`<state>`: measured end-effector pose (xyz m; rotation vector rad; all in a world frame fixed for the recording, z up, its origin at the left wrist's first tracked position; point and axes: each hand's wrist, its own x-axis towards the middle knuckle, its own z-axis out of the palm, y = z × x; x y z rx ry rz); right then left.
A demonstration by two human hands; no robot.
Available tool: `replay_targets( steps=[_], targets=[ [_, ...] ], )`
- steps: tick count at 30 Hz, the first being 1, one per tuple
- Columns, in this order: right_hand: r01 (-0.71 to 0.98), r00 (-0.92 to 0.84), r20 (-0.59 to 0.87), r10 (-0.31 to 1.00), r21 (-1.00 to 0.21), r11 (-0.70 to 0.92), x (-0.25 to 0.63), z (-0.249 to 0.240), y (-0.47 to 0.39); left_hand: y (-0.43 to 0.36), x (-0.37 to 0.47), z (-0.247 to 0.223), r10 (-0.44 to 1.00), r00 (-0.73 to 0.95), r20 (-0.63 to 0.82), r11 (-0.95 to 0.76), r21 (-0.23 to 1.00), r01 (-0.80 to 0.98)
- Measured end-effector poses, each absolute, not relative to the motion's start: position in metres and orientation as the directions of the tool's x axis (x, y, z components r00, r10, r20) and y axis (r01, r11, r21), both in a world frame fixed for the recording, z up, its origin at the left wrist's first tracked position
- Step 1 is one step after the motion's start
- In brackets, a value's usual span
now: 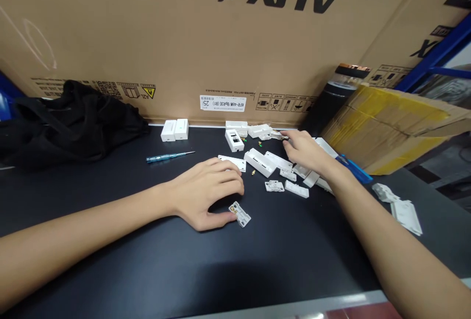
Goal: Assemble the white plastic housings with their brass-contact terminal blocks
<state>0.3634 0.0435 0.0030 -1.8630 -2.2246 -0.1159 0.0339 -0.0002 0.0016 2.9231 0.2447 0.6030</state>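
Observation:
My left hand (pixel 209 194) rests on the black table with its fingers apart and curved. Its thumb tip touches the edge of a small white plastic part (pixel 241 214) with brass-coloured metal at one end; the part lies on the table. My right hand (pixel 303 149) reaches to the back right, fingertips down at a small piece (pixel 277 135) among white plastic parts; what they pinch, if anything, is too small to make out. Between the hands lie a white open housing (pixel 260 162), a flat white plate (pixel 232 163) and a white frame with a window (pixel 234 140).
A blue screwdriver (pixel 165 157) and two white boxes (pixel 174 130) are at the back left, beside a black cloth (pixel 69 127). A black bottle (pixel 333 95), a taped carton (pixel 390 127) and a blue tool (pixel 355 169) stand or lie right. A large cardboard box (pixel 184 49) walls off the back.

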Motion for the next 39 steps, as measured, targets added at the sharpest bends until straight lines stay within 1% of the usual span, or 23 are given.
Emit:
replay_targets(
  steps=[3,8,13,18,20,22,26,29,32,39],
  targets=[
    [0.966,-0.209,0.244,0.947,-0.1,0.239,0.358,0.004,0.043,-0.001,0.034,0.003,0.199,0.908,0.368,-0.977,0.151,0.153],
    [0.925,-0.329,0.254,0.909,-0.107,0.364,0.335,-0.001,0.046,-0.001,0.036,0.003,0.132,0.919,0.371,-0.989,0.117,0.095],
    [0.911,-0.357,0.252,0.9,-0.12,0.395,0.328,-0.004,0.049,-0.001,0.037,0.003,0.124,0.923,0.365,-0.991,0.102,0.092],
    [0.921,-0.336,0.225,0.915,-0.128,0.369,0.334,0.006,0.045,-0.001,0.037,0.003,0.123,0.921,0.369,-0.99,0.106,0.09],
    [0.935,-0.299,0.225,0.927,-0.128,0.332,0.34,0.011,0.044,-0.001,0.037,0.002,0.124,0.921,0.37,-0.99,0.107,0.09],
    [0.959,-0.217,0.259,0.941,-0.122,0.255,0.352,0.015,0.045,-0.001,0.036,0.002,0.129,0.918,0.375,-0.99,0.107,0.095],
    [0.992,0.017,0.354,0.935,-0.12,0.027,0.387,0.021,0.045,-0.002,0.036,0.003,0.131,0.916,0.379,-0.99,0.104,0.099],
    [0.991,0.094,0.341,0.935,-0.121,-0.055,0.406,0.019,0.045,-0.002,0.036,0.003,0.111,0.921,0.372,-0.992,0.1,0.08],
    [0.994,0.071,0.326,0.943,-0.103,-0.039,0.408,0.013,0.048,-0.002,0.036,0.004,0.075,0.925,0.371,-0.995,0.084,0.047],
    [0.99,-0.106,0.267,0.958,-0.059,0.126,0.384,-0.001,0.055,-0.001,0.037,0.003,0.019,0.927,0.375,-0.998,0.055,-0.002]
  ],
)
